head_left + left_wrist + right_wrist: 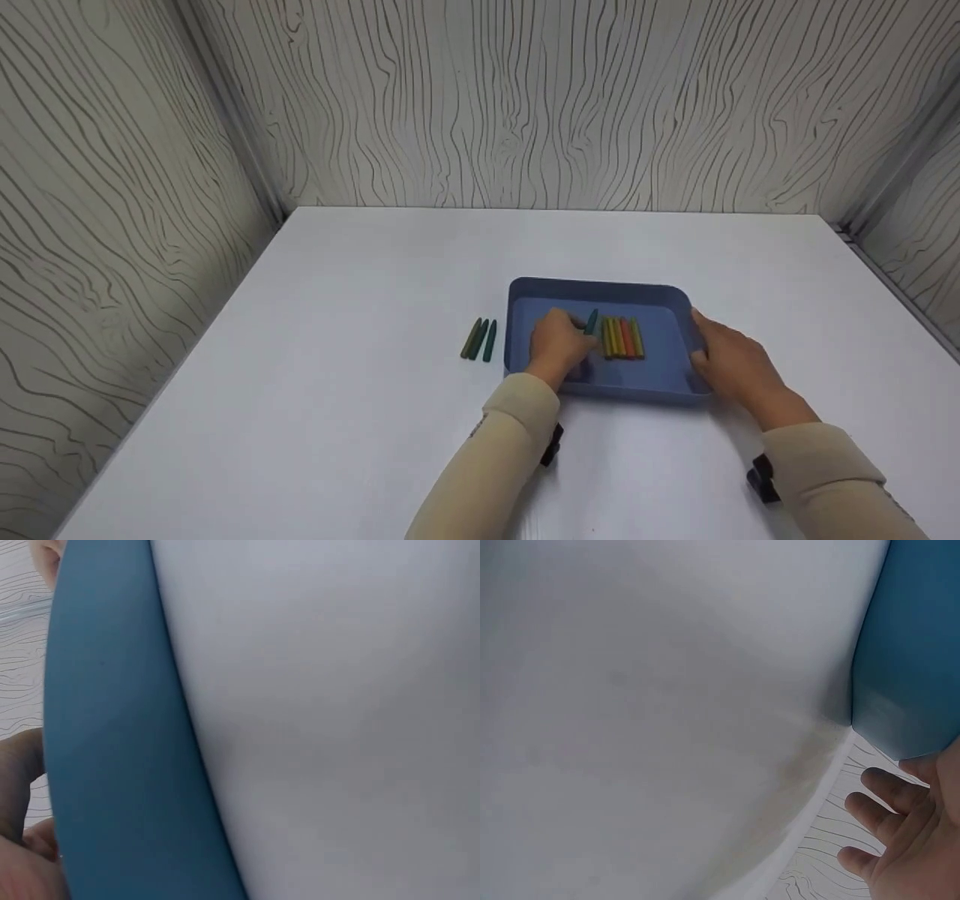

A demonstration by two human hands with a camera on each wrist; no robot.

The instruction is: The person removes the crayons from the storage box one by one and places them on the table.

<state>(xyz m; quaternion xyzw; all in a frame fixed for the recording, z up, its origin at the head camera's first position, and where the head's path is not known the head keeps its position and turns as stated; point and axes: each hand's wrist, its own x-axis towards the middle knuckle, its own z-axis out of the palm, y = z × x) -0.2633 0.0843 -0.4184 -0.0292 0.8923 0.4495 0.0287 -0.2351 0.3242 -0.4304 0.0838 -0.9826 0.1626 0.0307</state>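
Left hand point(559, 345) pinches a dark green crayon point(591, 322) inside the blue tray point(600, 287), just left of the row of yellow and red crayons point(621, 337). Right hand point(739, 367) holds the tray's right wall, thumb over the rim; lower fingers spread loose in the right wrist view. Three more greenish crayons point(479, 340) lie on the tabletop point(337, 390), left of the tray. Step looks like laying this one beside the row. We'd square it parallel to its neighbours, bring it flat, then ease the pinch so it doesn't roll or nudge the row. We'd brace the tray lightly; pushing could slide it. Can't tell whether the crayon touches the tray floor.
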